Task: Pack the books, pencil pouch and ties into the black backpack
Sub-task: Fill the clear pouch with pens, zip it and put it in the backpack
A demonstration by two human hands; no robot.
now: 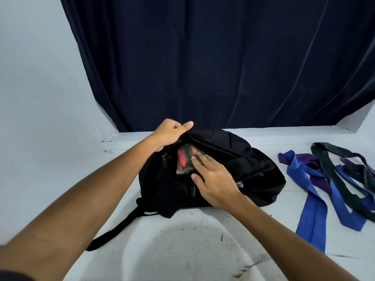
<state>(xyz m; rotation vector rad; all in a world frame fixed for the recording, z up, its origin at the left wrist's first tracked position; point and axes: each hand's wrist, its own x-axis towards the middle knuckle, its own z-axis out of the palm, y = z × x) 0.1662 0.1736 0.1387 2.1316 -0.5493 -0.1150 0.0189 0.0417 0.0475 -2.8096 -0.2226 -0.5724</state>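
From my seat I can make out only part of the pencil pouch (185, 159) — its far end is swallowed by the backpack (223, 159) opening, and my right hand (213, 179) covers its near corner. The pouch is blurred; I can't tell what the red shapes inside are. The books are hidden, save a pale sliver at the zip. The ties (334, 179) run off the right edge — their count is unclear.

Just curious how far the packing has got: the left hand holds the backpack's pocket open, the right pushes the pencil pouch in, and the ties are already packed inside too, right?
Not quite. The head view shows the ties lying loose on the white surface, right of the backpack. The rest holds: left hand, right hand, pencil pouch.
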